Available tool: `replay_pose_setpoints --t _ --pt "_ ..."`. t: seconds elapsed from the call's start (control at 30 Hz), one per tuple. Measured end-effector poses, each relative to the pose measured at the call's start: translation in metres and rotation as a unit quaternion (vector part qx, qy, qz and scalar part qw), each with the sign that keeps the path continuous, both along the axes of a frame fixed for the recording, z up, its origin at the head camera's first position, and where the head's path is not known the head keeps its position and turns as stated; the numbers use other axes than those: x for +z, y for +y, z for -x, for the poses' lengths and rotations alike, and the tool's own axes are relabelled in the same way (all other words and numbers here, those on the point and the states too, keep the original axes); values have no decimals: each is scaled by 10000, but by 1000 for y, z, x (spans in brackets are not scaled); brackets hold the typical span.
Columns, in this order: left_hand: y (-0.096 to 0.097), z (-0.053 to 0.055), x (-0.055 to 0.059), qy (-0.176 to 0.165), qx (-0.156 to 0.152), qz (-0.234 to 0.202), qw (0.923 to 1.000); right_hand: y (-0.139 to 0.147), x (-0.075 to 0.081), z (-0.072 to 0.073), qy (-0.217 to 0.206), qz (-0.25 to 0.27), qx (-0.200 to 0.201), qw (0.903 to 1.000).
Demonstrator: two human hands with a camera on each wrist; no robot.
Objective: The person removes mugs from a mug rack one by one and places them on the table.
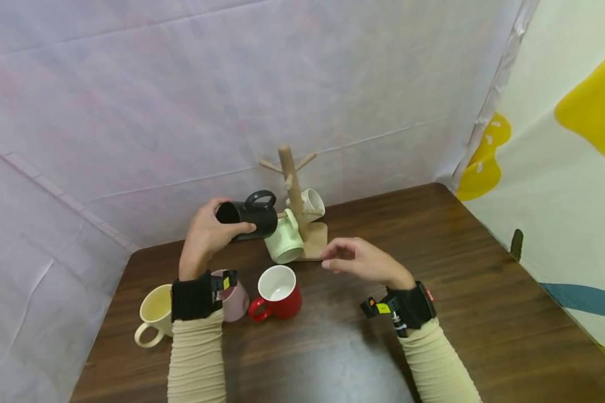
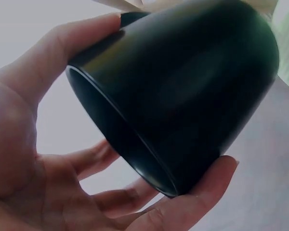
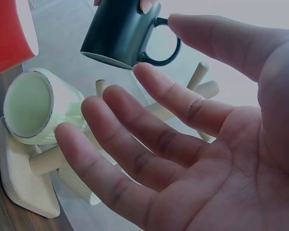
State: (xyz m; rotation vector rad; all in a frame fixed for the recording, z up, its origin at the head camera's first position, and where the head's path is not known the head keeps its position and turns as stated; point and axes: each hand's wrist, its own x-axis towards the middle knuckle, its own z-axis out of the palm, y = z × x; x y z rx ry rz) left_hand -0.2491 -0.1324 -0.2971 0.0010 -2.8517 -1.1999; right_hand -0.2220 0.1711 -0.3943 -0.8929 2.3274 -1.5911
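Note:
My left hand (image 1: 204, 232) grips a black mug (image 1: 259, 220) by its body, thumb on one side and fingers on the other. The mug lies on its side in the air, mouth toward the palm and handle up, as the left wrist view also shows its dark body (image 2: 183, 82). Just right of it stands a wooden mug tree (image 1: 292, 184). A pale green mug (image 1: 284, 240) and a white mug (image 1: 313, 204) hang on its lower pegs. My right hand (image 1: 365, 260) hovers by the tree's base, fingers loosely bent and holding nothing.
A red mug (image 1: 287, 302) with a white inside stands in front of the tree. Left of it are a pink mug (image 1: 237, 305), partly behind my left wrist, and a yellow mug (image 1: 156, 310). The wooden table (image 1: 333, 352) ends at a cloth-covered wall (image 1: 206, 112).

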Motion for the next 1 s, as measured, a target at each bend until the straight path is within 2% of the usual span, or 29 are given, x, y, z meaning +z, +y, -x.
replay_pose_setpoints --t 0.17,0.3,0.4,0.5,0.67,0.83,1.0 --pt "5 -3 0 -236 -372 -34 9990 2 1 1 -33 64 -114 9999" --pt "13 -4 0 -369 -662 -183 9970 4 9 -4 -43 125 -291 9995" --pt "18 -4 0 -306 -833 -69 9960 5 10 -4 -1 108 -437 9990" --pt "22 -3 -1 -214 -996 209 9946 8 4 1 64 128 -500 9986" --pt "29 -1 -3 -144 -1207 581 9909 10 4 2 -29 161 -737 9971" --pt "39 -2 -7 -155 -1415 539 9883 14 7 2 -133 92 -1115 9936" --pt "50 -4 -14 -161 -1521 426 9873 16 7 3 -37 214 -1211 9924"
